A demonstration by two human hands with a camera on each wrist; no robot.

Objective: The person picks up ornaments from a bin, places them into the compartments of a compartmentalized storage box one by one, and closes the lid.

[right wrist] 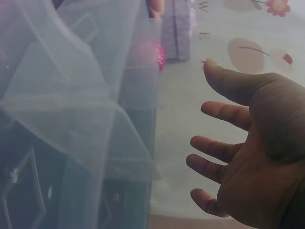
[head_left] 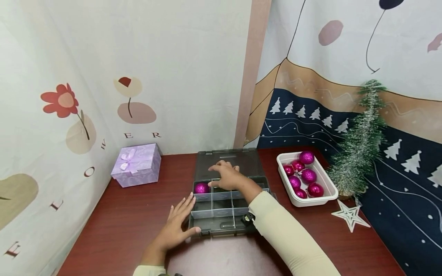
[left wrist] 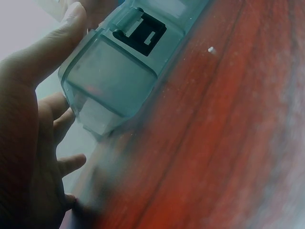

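Note:
A dark see-through compartment box (head_left: 221,231) lies on the table with its lid (head_left: 228,155) folded back. One glittery purple Christmas ball (head_left: 202,188) sits in its far left compartment. My left hand (head_left: 174,226) rests along the box's left side, fingers straight and thumb at the front corner; the left wrist view shows the thumb over the rim near a black latch (left wrist: 143,34). My right hand (head_left: 226,176) hovers over the far compartments, just right of the ball. In the right wrist view its fingers are spread with nothing between them.
A white tub (head_left: 295,200) with several shiny and glittery balls (head_left: 309,176) stands to the right. Beside it are a small frosted tree (head_left: 360,153) and a white star (head_left: 350,216). A lilac gift box (head_left: 146,166) sits at the back left, near the fabric-covered wall.

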